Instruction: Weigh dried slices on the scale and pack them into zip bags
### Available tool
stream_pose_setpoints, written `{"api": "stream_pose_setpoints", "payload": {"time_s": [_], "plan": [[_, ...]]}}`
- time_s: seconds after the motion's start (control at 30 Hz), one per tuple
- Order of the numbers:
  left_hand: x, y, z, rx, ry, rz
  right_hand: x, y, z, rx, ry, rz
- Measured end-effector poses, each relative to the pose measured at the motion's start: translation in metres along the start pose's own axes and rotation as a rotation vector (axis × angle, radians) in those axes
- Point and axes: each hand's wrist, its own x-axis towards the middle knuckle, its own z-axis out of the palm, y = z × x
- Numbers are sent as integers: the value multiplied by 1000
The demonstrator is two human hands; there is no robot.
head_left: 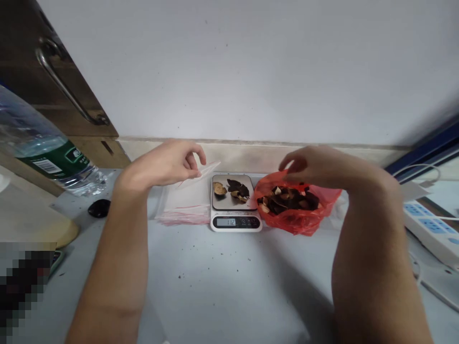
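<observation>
My left hand has its fingers curled at the raised edge of a clear zip bag, above a stack of similar bags. Just right of the stack stands a small white kitchen scale, its display reading what looks like 112; any decimal point is unclear. Several dark, dried, curved slices lie on its plate, one showing a tan face. Over the back rim of a red plastic bag hangs my right hand, fingers bent and apart, nothing visible in them. More dried slices fill this bag.
On the left are a water bottle with a green label, a pale container and a small black object. A white power strip and cables lie at right. A wall rises behind. Dark crumbs dot the grey tabletop.
</observation>
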Motion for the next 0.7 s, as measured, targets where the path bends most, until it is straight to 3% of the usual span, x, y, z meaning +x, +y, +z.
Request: {"api": "stream_pose_setpoints", "payload": {"time_s": [0.1,0.17,0.23,0.4,0.57,0.7], "plan": [[0,1,2,-48,78,54,-2,-18,7,193,120,-279],[1,0,4,-85,123,116,0,-35,16,291,96,-480],[1,-1,6,-119,164,179,4,-51,26,346,43,-581],[-1,2,7,-155,271,261,16,-67,46,383,34,-608],[-2,5,7,-195,364,274,17,-65,45,594,218,-645],[-3,8,7,-195,352,243,14,-66,43,465,119,-615]]}}
